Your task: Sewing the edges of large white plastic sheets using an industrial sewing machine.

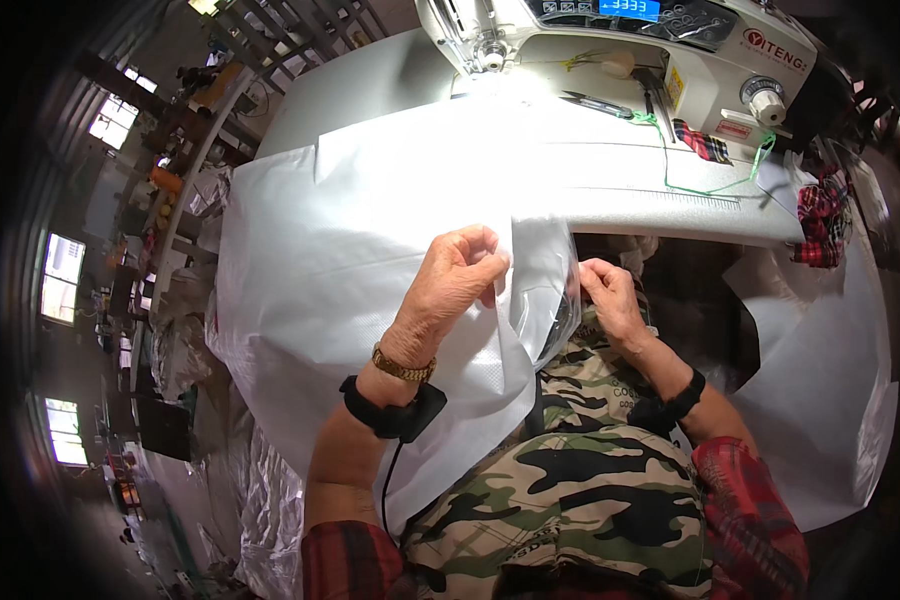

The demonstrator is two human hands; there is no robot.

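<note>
A large white sheet of thin cloth-like material [300, 240] spreads over the sewing machine bed and hangs down over my lap. My left hand [450, 275] is closed in a pinch on a fold of this sheet. To its right, my right hand [615, 300] pinches at the rim of a clear, glossy film [560, 300] along the sheet's right side; its fingertips partly hide the grip. Above both hands is the sewing machine [620, 30], its lamp shining on the sheet's far end. Glare hides the needle area.
On the machine bed lie a dark pen-like tool [597, 104], green thread [705, 190] and a red plaid scrap [703, 142]. More plaid cloth [822, 220] hangs at the right edge. Another white sheet [820, 350] lies at the right. Crumpled pale material [270, 490] is at the lower left.
</note>
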